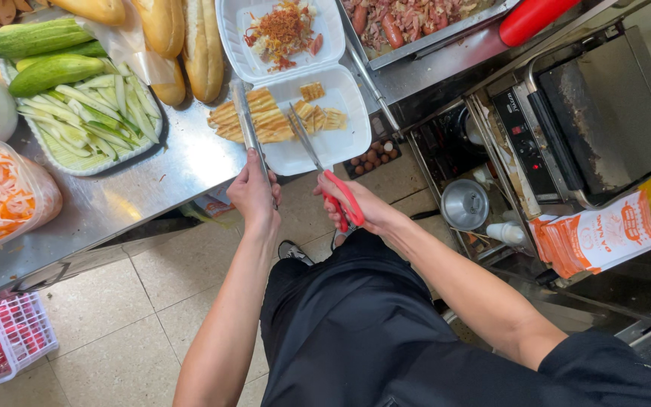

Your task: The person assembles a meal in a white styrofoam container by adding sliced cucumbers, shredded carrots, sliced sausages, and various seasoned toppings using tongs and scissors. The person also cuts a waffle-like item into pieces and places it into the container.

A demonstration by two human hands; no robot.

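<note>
Your left hand (254, 192) grips steel tongs (249, 124), your right hand (356, 205) red-handled scissors (325, 175), over ridged grilled bread (261, 117) in a white foam box (295, 75).

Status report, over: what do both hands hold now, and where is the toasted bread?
Left hand grips metal tongs on toasted bread. Right hand holds red-handled scissors over cut pieces. Bread half inside white foam box. Nothing blocking.

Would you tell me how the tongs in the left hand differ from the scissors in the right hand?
The tongs are bare metal throughout, while the scissors have red handles. The tongs rest on the uncut part of the toasted sandwich, whereas the scissors point at the cut pieces inside the white foam box. Both are long, slender and reach from the hands towards the food.
</note>
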